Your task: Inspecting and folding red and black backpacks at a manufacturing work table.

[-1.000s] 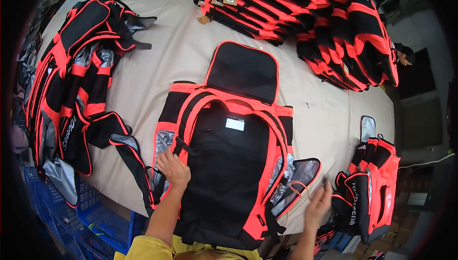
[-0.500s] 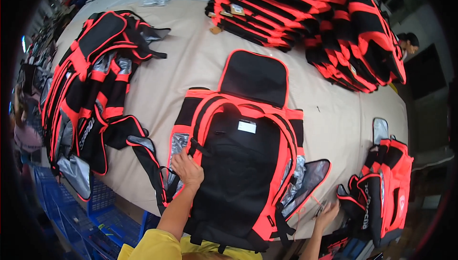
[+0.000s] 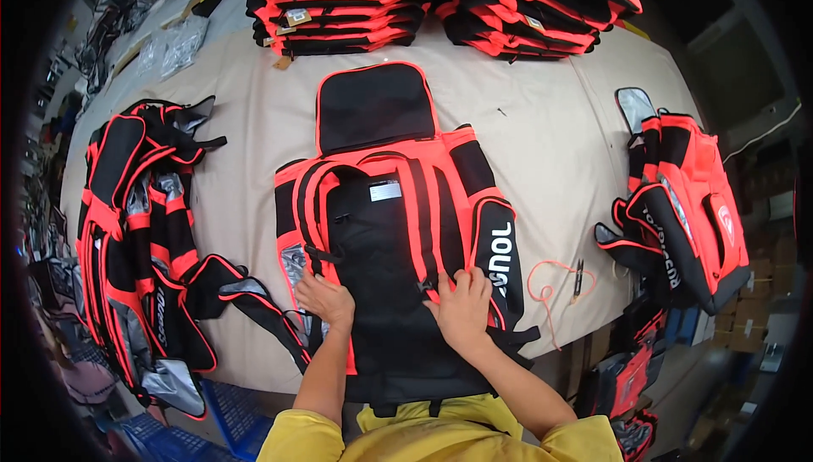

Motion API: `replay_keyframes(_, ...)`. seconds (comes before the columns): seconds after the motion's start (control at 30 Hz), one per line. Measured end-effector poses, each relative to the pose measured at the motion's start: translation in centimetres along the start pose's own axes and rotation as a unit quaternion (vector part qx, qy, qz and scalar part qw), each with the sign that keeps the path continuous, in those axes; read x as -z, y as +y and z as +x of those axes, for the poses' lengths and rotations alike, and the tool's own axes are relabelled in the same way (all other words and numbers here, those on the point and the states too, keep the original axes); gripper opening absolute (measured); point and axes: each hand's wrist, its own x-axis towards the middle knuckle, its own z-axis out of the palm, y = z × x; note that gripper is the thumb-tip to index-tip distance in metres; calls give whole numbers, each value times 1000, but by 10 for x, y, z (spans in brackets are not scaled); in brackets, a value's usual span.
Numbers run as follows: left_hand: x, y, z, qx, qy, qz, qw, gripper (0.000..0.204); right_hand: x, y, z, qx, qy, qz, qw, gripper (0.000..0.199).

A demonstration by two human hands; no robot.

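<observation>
A black and neon-orange backpack (image 3: 385,309) lies in front of me with its back panel up. Its top flap (image 3: 375,108) is folded out away from me, and a white label (image 3: 385,193) sits below the flap. My left hand (image 3: 326,301) is closed on the lower part of the left shoulder strap (image 3: 305,208), just below a black buckle. On the other side, my right hand (image 3: 463,309) grips the lower part of the right shoulder strap (image 3: 423,216), fingers bent over it. Thread snips (image 3: 578,278) and a loop of orange cord (image 3: 546,293) lie right of the backpack.
Tall stacks of similar backpacks (image 3: 347,5) stand at the table's far side. More backpacks lie at the left (image 3: 140,233) and right (image 3: 690,208). Clear plastic bags (image 3: 174,47) rest at the far left, and blue crates (image 3: 229,415) stand below the table's near edge.
My right hand has left the snips and cord at the right and moved onto the right strap. The backpack's right side panel now lies turned out flat. My view has shifted.
</observation>
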Motion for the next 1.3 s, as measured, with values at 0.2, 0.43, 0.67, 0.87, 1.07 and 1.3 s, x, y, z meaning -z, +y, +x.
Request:
replay_keyframes(0.2, -5, -2, 3, -10, 21, 3, 1000, 37, -5, -14, -40, 71, -37, -132, 988, 67)
replay_keyframes(0.43, 0, -4, -1, -13, 25, -15, 999, 37, 10, -19, -90, 61, -5, -116, 991, 53)
replay_keyframes(0.67, 21, -36, 15, 13, -108, -92, 990, 45, 67, -22, -95, 42, -8, 105, 994, 56)
replay_keyframes(0.87, 107, -2, -7, -132, -150, -304, 931, 78, 51, -36, -131, 94, 1, 117, 989, 63)
replay_keyframes(1.07, 100, -31, 22, -145, -173, -155, 962, 87, 27, -30, -151, 101, -28, 88, 991, 55)
replay_keyframes(1.3, 229, 27, -61, 134, -615, -377, 679, 38, 34, -12, -166, 100, -24, 143, 984, 46)
